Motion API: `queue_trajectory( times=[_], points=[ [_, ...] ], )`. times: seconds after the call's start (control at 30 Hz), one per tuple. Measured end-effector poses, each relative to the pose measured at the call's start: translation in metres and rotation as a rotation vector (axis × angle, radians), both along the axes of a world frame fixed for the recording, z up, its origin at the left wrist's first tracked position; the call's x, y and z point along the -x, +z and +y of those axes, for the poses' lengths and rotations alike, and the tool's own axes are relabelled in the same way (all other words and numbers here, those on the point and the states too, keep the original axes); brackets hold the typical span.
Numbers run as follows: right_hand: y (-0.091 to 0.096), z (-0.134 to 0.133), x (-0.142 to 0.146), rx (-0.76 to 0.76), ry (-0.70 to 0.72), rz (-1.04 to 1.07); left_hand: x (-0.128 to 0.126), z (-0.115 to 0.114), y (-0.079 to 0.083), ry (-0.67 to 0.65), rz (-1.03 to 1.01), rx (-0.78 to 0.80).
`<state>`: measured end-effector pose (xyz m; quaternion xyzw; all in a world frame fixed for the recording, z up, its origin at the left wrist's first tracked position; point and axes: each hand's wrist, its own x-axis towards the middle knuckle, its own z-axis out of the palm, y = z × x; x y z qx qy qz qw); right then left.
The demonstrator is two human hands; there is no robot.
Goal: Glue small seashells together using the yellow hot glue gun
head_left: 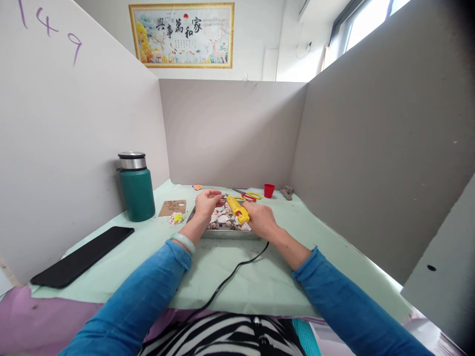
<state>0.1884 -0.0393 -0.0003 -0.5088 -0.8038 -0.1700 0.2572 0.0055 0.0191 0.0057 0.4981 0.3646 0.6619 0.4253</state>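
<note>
My right hand (262, 220) is wrapped round a yellow glue gun (237, 208), its nozzle pointing up and left. A black cord (237, 269) runs from below that hand towards my lap. Close to the nozzle, the fingers of my left hand (208, 203) are pinched together; whatever they hold is too small to make out. Both hands are above a metal tray (232, 234) of seashells (222, 217). Behind the tray lie scissors (249, 196) with red and yellow handles.
To the left stand a green bottle (137, 193) and a black phone-like slab (83, 254). Nearby are a brown board (172, 207) and a small decorated piece with a yellow star (178, 218). A red cup (269, 191) is at the back right. Grey partitions (233, 133) enclose the table.
</note>
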Motion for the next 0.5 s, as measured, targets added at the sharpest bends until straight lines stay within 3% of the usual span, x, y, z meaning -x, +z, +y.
queue_trajectory(
  times=[0.5],
  points=[
    [-0.0001, 0.0003, -0.0001, 0.003, 0.006, 0.009, 0.0000, 0.0035, -0.0029, -0.039, 0.013, 0.003]
  ],
)
